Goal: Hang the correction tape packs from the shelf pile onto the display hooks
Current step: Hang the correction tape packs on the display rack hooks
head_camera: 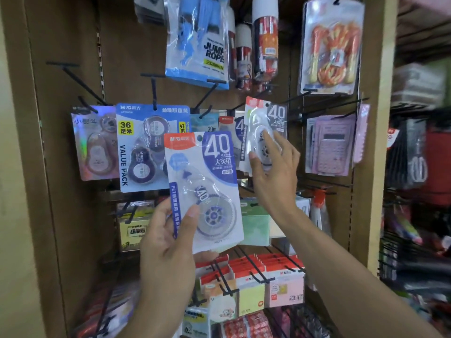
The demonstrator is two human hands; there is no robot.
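- Jump rope pack (196, 42), blue, hanging top centre on the brown pegboard (73, 32).
- Cylindrical cans (264, 42), white caps, red-patterned bodies, just right of it.
- Orange jump rope (332, 48) in clear blister, upper right.
- Pink calculator pack (333, 145) on right-hand hook.
- Scissors pack (418, 164), far right, blurred.
- Sticky note packs (258, 286), red headers, on lower hooks; yellow and pink pads visible.
- Yellow label pack (134, 230), lower left, text unreadable.
- Bare black hook (73, 76), upper left.
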